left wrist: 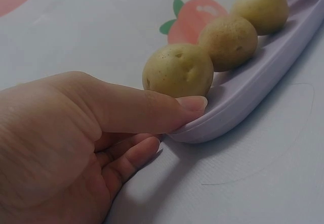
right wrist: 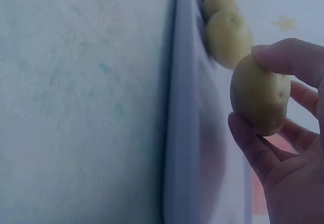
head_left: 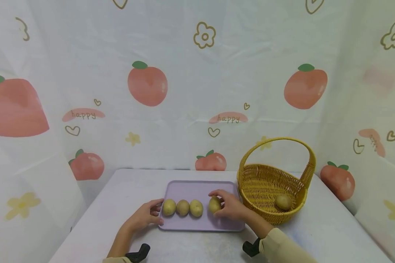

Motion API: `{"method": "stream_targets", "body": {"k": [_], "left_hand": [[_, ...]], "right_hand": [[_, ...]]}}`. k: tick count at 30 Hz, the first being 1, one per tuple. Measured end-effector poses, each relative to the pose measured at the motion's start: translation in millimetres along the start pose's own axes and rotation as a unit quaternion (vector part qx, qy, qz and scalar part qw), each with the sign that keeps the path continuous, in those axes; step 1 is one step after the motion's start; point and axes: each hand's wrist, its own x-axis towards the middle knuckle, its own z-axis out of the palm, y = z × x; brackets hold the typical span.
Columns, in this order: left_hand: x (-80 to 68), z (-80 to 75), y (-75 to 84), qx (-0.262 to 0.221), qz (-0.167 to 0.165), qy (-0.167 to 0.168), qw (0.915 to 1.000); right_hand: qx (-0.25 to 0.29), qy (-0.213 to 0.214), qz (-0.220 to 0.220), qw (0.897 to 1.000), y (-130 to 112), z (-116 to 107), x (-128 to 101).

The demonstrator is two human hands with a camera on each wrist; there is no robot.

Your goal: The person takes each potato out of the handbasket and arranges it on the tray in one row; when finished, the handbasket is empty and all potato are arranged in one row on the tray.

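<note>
A lilac tray (head_left: pixel 197 190) lies on the table with three potatoes in a row (head_left: pixel 182 207). My right hand (head_left: pixel 228 206) grips a fourth potato (head_left: pixel 214 204) just above the tray, right of the row; the right wrist view shows that potato (right wrist: pixel 259 95) pinched between thumb and fingers. My left hand (head_left: pixel 149 215) holds the tray's left edge, thumb on the rim (left wrist: pixel 192 104) beside the nearest potato (left wrist: pixel 177 71), fingers curled under. A yellow wicker basket (head_left: pixel 273 182) stands to the right with one potato (head_left: pixel 283 201) inside.
The table (head_left: pixel 316 233) is pale and fenced in by a white curtain printed with peaches and flowers at the back and both sides. The basket's tall handle (head_left: pixel 279 140) arches over it close to the tray's right edge.
</note>
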Motion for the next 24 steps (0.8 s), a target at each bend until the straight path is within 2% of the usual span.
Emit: {"method": "stream_targets", "body": {"k": [11, 24], "left_hand": [[1.7, -0.2, -2.7, 0.002, 0.004, -0.002, 1.0], [2.9, 1.3, -2.7, 0.008, -0.004, 0.005, 1.0]], "right_hand": [[-0.033, -0.012, -0.007, 0.999, -2, 17, 12], [-0.051, -0.044, -0.014, 0.998, -11, 6, 5]]}}
